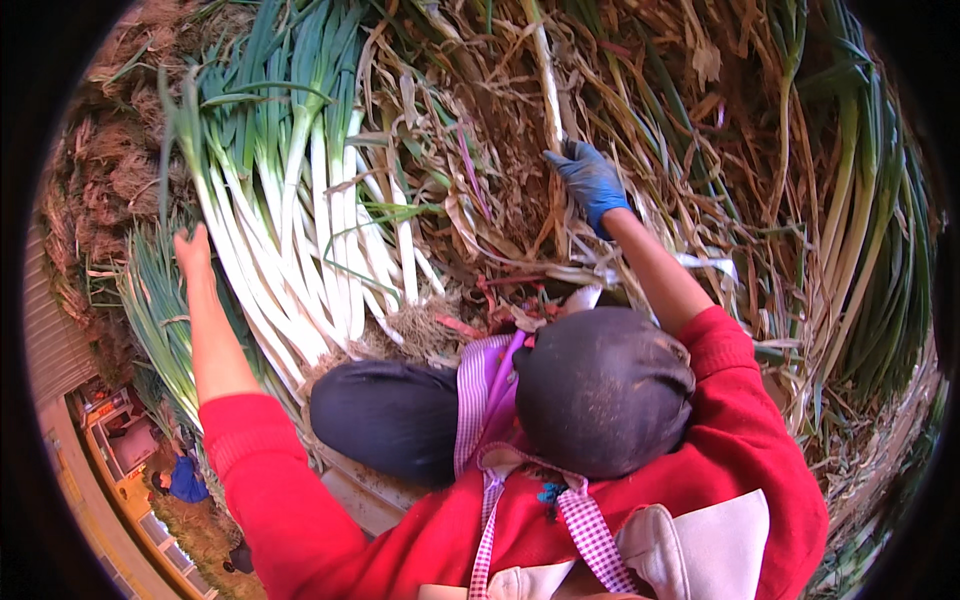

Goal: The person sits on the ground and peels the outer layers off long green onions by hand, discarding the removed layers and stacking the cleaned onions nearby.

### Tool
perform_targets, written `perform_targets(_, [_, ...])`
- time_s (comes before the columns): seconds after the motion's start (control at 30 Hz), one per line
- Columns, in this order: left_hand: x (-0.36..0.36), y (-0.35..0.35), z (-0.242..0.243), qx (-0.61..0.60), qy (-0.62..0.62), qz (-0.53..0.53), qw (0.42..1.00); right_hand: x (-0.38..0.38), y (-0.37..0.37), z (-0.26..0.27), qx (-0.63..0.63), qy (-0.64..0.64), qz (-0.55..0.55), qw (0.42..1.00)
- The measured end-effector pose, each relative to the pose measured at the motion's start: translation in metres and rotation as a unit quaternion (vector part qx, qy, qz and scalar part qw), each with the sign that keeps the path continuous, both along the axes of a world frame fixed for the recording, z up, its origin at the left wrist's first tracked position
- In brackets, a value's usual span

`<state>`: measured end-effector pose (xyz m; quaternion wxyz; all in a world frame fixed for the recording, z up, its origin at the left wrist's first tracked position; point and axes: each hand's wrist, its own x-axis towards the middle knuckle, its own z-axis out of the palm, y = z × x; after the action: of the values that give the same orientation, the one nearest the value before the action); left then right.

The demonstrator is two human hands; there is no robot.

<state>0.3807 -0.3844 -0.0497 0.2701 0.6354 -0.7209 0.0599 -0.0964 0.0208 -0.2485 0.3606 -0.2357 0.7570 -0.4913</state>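
My left hand (193,246), bare, reaches out at the left beside a bunch of long green onions or leeks (307,210) with white stems and rooty ends. Whether its fingers touch the outermost stalk cannot be told. In a blue glove, my right hand (589,178) is closed round the lower part of a single long stalk (549,75) at the upper middle. The bunch lies to the left of my knees, its leaves pointing away and its roots (424,322) close to me.
Dry husks and leaves (480,180) cover the ground ahead. More green stalks (862,202) lie at the right, and others (157,315) under my left arm. A brown rooty heap (120,157) stands at far left. A person in blue (186,480) is at the lower left.
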Motion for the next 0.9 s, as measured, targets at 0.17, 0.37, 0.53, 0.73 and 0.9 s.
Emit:
perform_targets(0.17, [-0.069,0.085,-0.024,0.252,0.294,0.001,0.922,-0.011,-0.035,-0.027,0.096,0.139,0.033,0.985])
perform_targets(0.37, [-0.270,0.199,-0.083,0.495,0.168,-0.296,0.800,-0.033,0.023,0.008,-0.037,-0.320,-0.079,0.943])
perform_targets(0.53, [-0.373,0.281,-0.135,0.654,0.275,-0.325,0.626,-0.040,0.157,0.050,0.003,-0.327,0.019,0.945])
perform_targets(0.73, [-0.455,0.329,-0.188,0.665,0.651,-0.211,0.300,0.010,0.303,0.097,0.166,-0.415,0.009,0.895])
perform_targets(0.9, [-0.456,0.361,-0.182,0.675,0.650,-0.150,0.316,0.005,0.299,0.074,0.348,-0.290,0.208,0.867])
